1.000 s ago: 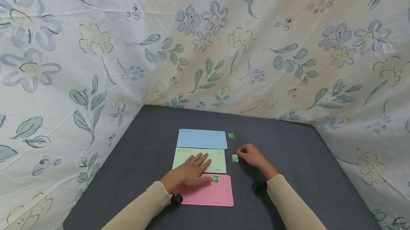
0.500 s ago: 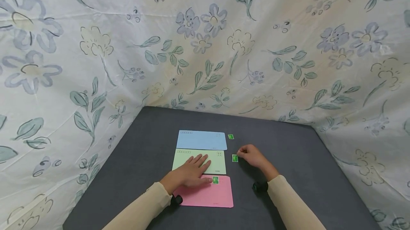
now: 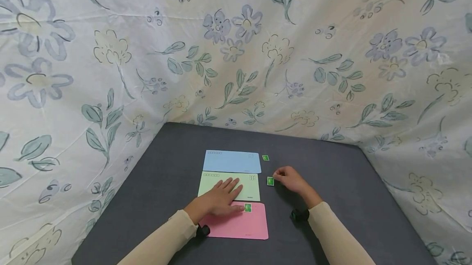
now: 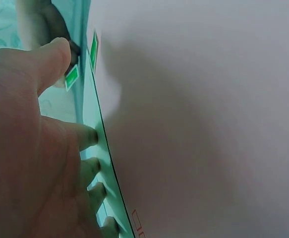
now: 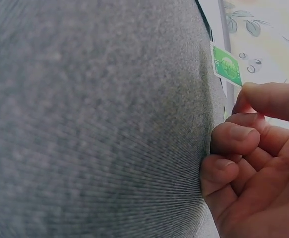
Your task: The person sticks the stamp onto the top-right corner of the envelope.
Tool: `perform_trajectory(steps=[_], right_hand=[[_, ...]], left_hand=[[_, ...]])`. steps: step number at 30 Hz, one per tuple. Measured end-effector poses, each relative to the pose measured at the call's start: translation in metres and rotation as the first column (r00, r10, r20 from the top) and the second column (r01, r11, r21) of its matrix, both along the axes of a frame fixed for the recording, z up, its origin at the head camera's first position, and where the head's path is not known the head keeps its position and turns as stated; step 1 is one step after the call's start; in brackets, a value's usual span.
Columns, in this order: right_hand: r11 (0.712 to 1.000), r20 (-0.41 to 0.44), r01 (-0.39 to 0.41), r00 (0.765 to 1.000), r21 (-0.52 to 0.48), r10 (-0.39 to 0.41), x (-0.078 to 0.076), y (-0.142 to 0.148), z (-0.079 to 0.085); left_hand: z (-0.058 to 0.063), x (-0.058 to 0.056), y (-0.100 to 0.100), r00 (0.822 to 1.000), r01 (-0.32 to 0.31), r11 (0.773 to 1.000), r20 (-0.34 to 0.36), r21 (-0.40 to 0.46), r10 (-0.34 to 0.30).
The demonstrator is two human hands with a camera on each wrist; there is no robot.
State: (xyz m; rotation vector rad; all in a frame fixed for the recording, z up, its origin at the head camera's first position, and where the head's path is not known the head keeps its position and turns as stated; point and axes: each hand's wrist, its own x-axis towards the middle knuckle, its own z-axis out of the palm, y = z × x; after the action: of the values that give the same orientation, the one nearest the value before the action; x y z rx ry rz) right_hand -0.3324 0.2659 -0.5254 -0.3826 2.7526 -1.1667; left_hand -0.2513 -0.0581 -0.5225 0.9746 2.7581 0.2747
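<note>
My left hand point(image 3: 218, 199) lies with fingers spread across the light green envelope point(image 3: 251, 193), its thumb reaching over the pink envelope point(image 3: 239, 229). A green stamp point(image 3: 248, 207) sits at the pink envelope's upper right, right at the thumb tip. To the right of the green envelope, my right hand point(image 3: 291, 180) pinches a second green stamp point(image 3: 270, 181) by its corner between thumb and index finger. The right wrist view shows this stamp point(image 5: 226, 64) jutting out from the fingertips, the other fingers curled beneath.
A blue envelope point(image 3: 230, 161) lies above the green one, the three envelopes in a column. Another green stamp point(image 3: 265, 157) lies just right of the blue envelope. Floral cloth point(image 3: 236, 52) surrounds the dark grey table point(image 3: 324, 162) at the back and sides.
The pinched stamp's face tilts slightly in the right hand's fingers. Both hands otherwise keep their places; the whole view has shifted marginally.
</note>
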Motion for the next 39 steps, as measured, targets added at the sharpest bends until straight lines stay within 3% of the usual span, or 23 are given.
perform_trajectory(steps=[18, 39], right_hand=[[0.999, 0.058, 0.022, 0.998, -0.04, -0.02, -0.002, -0.015, 0.009], [0.998, 0.096, 0.025, 0.995, -0.062, -0.019, -0.006, -0.028, 0.008]], left_hand=[[0.0, -0.001, -0.001, 1.0, -0.005, 1.0, -0.007, 0.001, 0.005], [0.002, -0.001, 0.0, 1.0, -0.003, 1.0, 0.009, 0.004, 0.003]])
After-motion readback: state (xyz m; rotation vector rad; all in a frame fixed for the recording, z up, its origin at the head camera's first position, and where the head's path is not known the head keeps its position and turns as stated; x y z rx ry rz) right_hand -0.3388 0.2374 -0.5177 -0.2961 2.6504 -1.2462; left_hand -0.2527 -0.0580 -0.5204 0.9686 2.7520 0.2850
